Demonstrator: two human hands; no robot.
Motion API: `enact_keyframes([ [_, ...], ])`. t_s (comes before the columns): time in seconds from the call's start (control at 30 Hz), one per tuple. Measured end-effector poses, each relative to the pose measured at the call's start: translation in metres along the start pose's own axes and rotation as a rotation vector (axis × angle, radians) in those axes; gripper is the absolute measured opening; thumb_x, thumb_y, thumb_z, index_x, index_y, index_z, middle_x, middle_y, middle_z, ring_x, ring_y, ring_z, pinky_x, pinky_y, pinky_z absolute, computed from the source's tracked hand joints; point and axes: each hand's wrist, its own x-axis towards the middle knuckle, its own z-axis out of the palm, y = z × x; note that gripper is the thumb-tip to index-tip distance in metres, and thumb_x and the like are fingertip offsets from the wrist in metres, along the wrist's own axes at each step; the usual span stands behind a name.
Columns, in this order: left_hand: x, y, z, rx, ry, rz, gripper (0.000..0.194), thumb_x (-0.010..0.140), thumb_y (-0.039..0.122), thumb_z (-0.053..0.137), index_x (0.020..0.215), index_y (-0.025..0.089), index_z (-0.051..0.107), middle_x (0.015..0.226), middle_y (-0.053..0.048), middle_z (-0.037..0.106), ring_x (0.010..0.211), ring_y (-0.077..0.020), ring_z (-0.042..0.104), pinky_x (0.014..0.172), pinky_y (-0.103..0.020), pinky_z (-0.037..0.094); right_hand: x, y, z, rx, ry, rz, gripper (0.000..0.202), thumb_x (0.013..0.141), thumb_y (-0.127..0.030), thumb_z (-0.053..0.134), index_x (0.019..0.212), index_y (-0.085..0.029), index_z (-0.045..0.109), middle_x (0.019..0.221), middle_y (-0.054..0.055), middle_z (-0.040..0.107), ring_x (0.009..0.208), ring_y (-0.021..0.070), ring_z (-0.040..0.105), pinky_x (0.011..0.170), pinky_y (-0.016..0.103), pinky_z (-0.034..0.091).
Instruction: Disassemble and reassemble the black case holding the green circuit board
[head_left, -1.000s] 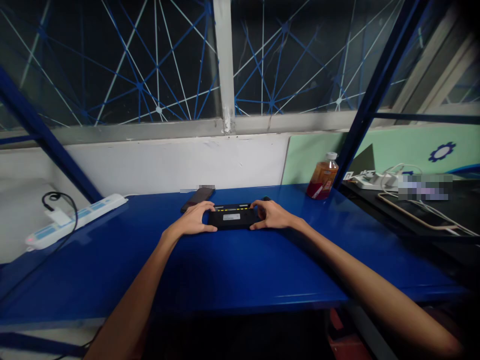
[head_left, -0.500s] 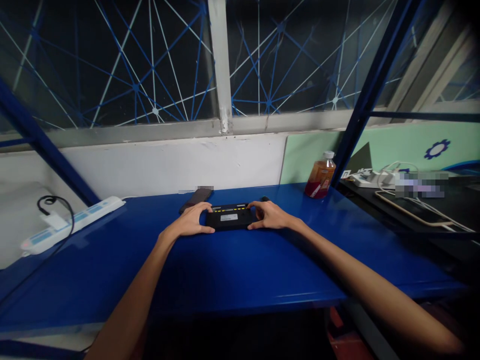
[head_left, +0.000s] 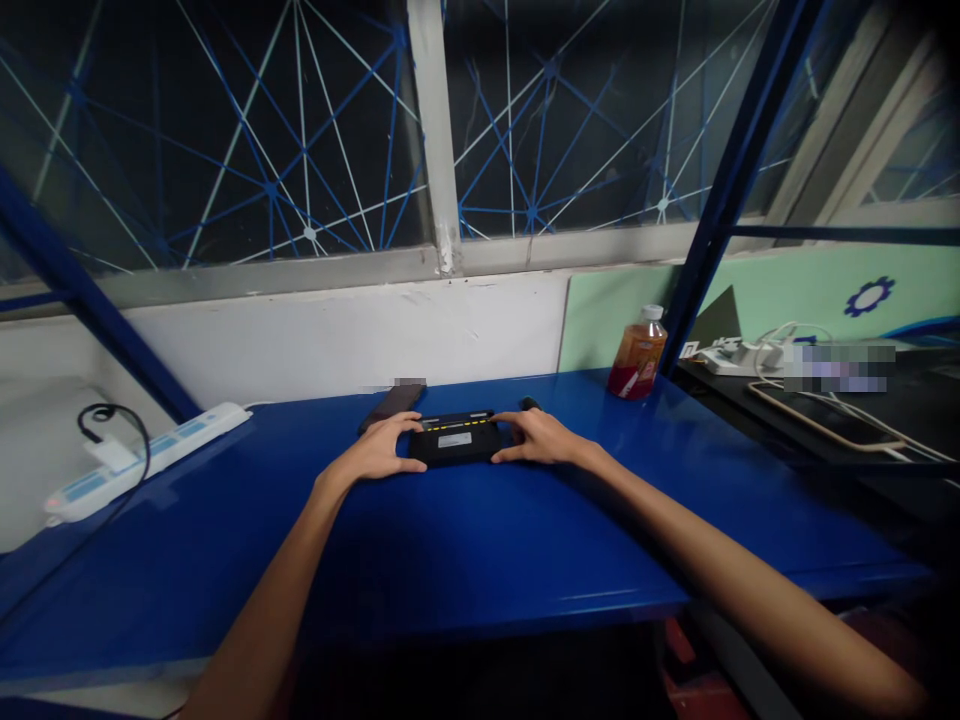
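1. Black plastic, by its look, makes up the box (head_left: 454,452), which lies flat on the blue counter (head_left: 480,550), between the two hands and well back from the near edge. Its top carries a pale label (head_left: 454,440) and, toward the far side, a row of yellow marks (head_left: 455,426).
2. The left hand (head_left: 379,448) has its grip on the box's left end, fingers at the far corner and thumb at the near one. The grip is spread as wide as the box is deep.
3. The right hand (head_left: 544,438) has its grip on the right end in the same way, fingers far, thumb near, curved around an open gap.
4. A dark phone (head_left: 394,405) lies aslant just behind the left hand, its far end blurred out.
5. A small dark object (head_left: 530,403) pokes up behind the right hand; too little shows to name it.
6. A bottle (head_left: 636,358) of reddish-brown drink, white-capped, stands upright at the back right, near a blue post (head_left: 720,200).
7. On the left, a white power strip (head_left: 180,435) lies slanted, with a white plug (head_left: 112,455) and black cord (head_left: 146,430).
8. Farther right, a gold-rimmed phone (head_left: 825,418) lies on a black surface (head_left: 926,395) among white cables (head_left: 862,412).
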Motion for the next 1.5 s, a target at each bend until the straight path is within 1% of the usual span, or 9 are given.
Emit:
enact_keyframes([
  [0.17, 0.0, -0.002, 0.001, -0.003, -0.037, 0.018, 0.071, 0.067, 0.056, 0.066, 0.129, 0.026, 0.051, 0.148, -0.009, 0.034, 0.131, -0.0323, 0.038, 0.107, -0.047, 0.029, -0.001, -0.008, 0.004, -0.056, 0.039, 0.042, 0.076, 0.069, -0.066, 0.063, 0.125, -0.015, 0.052, 0.073, 0.003, 0.066, 0.064, 0.0185, 0.059, 0.052, 0.026, 0.033],
  [0.33, 0.0, 0.003, 0.004, 0.026, -0.056, 0.001, 0.074, 0.07, 0.056, 0.064, 0.135, 0.025, 0.045, 0.151, -0.009, 0.028, 0.135, -0.0343, 0.031, 0.109, -0.051, 0.024, -0.001, -0.014, 0.011, -0.167, 0.109, 0.048, 0.078, 0.064, -0.073, 0.061, 0.116, -0.016, 0.058, 0.073, 0.005, 0.066, 0.063, 0.0195, 0.059, 0.052, 0.027, 0.031],
  [0.5, 0.0, 0.006, 0.006, 0.035, -0.055, -0.006, 0.078, 0.069, 0.061, 0.063, 0.136, 0.025, 0.043, 0.152, -0.008, 0.026, 0.134, -0.0363, 0.031, 0.107, -0.052, 0.027, -0.001, -0.017, 0.014, -0.199, 0.126, 0.018, 0.08, 0.063, -0.077, 0.057, 0.114, -0.015, 0.059, 0.072, 0.006, 0.066, 0.061, 0.0196, 0.058, 0.05, 0.027, 0.029],
  [0.67, 0.001, 0.003, 0.01, 0.033, -0.015, -0.01, 0.075, 0.068, 0.062, 0.063, 0.133, 0.026, 0.046, 0.151, -0.008, 0.028, 0.133, -0.0367, 0.033, 0.107, -0.051, 0.029, -0.002, -0.021, 0.013, -0.208, 0.132, 0.011, 0.079, 0.065, -0.076, 0.057, 0.114, -0.014, 0.059, 0.072, 0.007, 0.066, 0.061, 0.0195, 0.058, 0.048, 0.027, 0.027],
  [0.83, 0.001, 0.005, 0.011, 0.023, -0.02, -0.029, 0.074, 0.069, 0.063, 0.063, 0.13, 0.025, 0.047, 0.15, -0.009, 0.029, 0.137, -0.0377, 0.023, 0.108, -0.054, 0.026, -0.004, -0.024, 0.012, -0.258, 0.133, 0.058, 0.078, 0.064, -0.075, 0.057, 0.115, -0.016, 0.058, 0.073, 0.006, 0.067, 0.063, 0.0206, 0.06, 0.048, 0.027, 0.028],
  [0.97, 0.001, 0.011, 0.01, 0.032, -0.016, -0.056, 0.075, 0.07, 0.062, 0.063, 0.131, 0.023, 0.045, 0.149, -0.01, 0.031, 0.138, -0.0358, 0.022, 0.109, -0.05, 0.026, -0.005, -0.022, 0.013, -0.307, 0.143, 0.076, 0.078, 0.065, -0.076, 0.055, 0.115, -0.016, 0.058, 0.074, 0.006, 0.067, 0.062, 0.0208, 0.06, 0.049, 0.027, 0.029],
  [1.1, 0.0, 0.013, 0.008, 0.026, -0.014, -0.079, 0.077, 0.069, 0.063, 0.063, 0.133, 0.024, 0.043, 0.149, -0.009, 0.033, 0.138, -0.0376, 0.02, 0.107, -0.052, 0.027, -0.004, -0.019, 0.014, -0.281, 0.143, 0.068, 0.077, 0.065, -0.075, 0.056, 0.115, -0.017, 0.058, 0.074, 0.005, 0.067, 0.062, 0.0203, 0.06, 0.048, 0.026, 0.028],
  [1.3, 0.0, 0.01, 0.009, 0.02, 0.017, -0.038, 0.074, 0.069, 0.062, 0.063, 0.131, 0.025, 0.045, 0.145, -0.011, 0.038, 0.136, -0.0391, 0.024, 0.105, -0.056, 0.028, -0.002, -0.018, 0.011, -0.218, 0.148, 0.055, 0.076, 0.064, -0.073, 0.06, 0.115, -0.017, 0.058, 0.072, 0.004, 0.067, 0.061, 0.019, 0.059, 0.048, 0.026, 0.028],
  [1.5, 0.001, 0.011, 0.009, 0.077, 0.078, 0.011, 0.069, 0.066, 0.063, 0.066, 0.121, 0.022, 0.054, 0.141, -0.011, 0.042, 0.127, -0.0342, 0.039, 0.106, -0.051, 0.029, -0.002, -0.016, 0.012, -0.2, 0.129, 0.048, 0.075, 0.066, -0.072, 0.059, 0.118, -0.017, 0.058, 0.072, 0.004, 0.067, 0.06, 0.0184, 0.059, 0.049, 0.026, 0.03],
])
